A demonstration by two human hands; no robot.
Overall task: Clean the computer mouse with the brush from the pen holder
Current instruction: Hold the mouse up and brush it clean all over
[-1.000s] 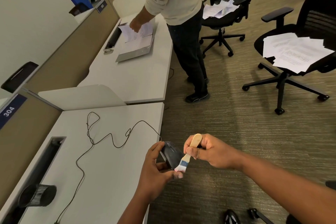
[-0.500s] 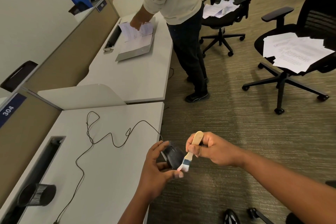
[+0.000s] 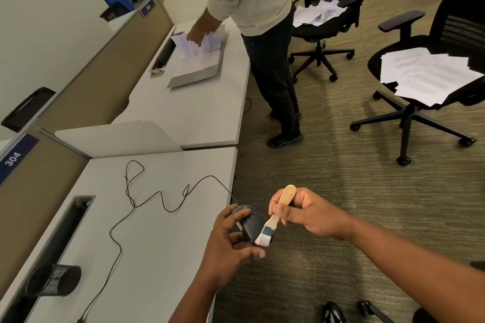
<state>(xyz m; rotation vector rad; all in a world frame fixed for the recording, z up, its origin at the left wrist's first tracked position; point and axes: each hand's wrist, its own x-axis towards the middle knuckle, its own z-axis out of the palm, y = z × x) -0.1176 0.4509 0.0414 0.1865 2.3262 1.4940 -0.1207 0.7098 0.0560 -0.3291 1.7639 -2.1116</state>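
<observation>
My left hand grips a black wired computer mouse just past the right edge of the white desk. My right hand pinches the wooden handle of a small brush. The brush's white bristles touch the mouse's lower right side. The mouse cable trails in loops across the desk. A black mesh pen holder stands at the desk's lower left, empty as far as I can see.
A person stands at the neighbouring desk, handling papers. Two black office chairs with loose sheets on their seats stand on the carpet to the right. Partition walls run along the left.
The brush has shifted slightly down and right along the mouse. The person at the far desk has reached further over the papers.
</observation>
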